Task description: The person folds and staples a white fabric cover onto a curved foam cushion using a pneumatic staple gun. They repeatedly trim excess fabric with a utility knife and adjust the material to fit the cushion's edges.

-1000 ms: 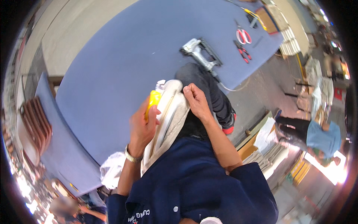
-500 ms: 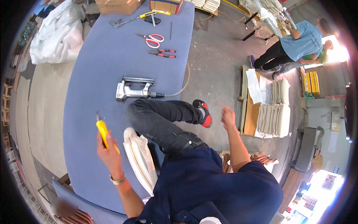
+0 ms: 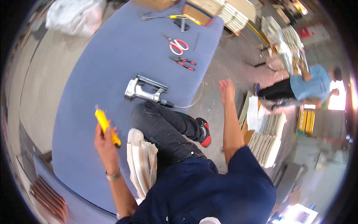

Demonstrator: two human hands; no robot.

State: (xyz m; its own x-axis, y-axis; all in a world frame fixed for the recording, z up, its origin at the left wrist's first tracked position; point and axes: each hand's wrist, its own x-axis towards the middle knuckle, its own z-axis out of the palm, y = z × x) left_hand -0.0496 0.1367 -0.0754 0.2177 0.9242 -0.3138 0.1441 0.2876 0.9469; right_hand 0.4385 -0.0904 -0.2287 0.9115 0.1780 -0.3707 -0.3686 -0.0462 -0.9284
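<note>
My left hand (image 3: pixel 104 145) curls its fingers around the yellow cutter (image 3: pixel 101 118), tip jutting beyond them, near the padded piece (image 3: pixel 139 155); my right hand (image 3: pixel 227 92) holds its fingers loosely apart.

No legible text anywhere (the far red panel (image 3: pixel 304 32) too blurry).

Loads of open blue tabletop (image 3: pixel 85 86) left of center, so the left hand (image 3: pixel 104 147) and its yellow-handled tool (image 3: pixel 103 120) could slide up there pretty freely. Go right instead and you bump into the cream padded piece (image 3: pixel 140 156) and bent knee (image 3: pixel 143 114), staple gun (image 3: pixel 139 92) just above. Mid-right, the right hand (image 3: pixel 226 91) has air over the floor (image 3: pixel 214 110); cushion stacks (image 3: pixel 265 143) crowd lower right.
</note>
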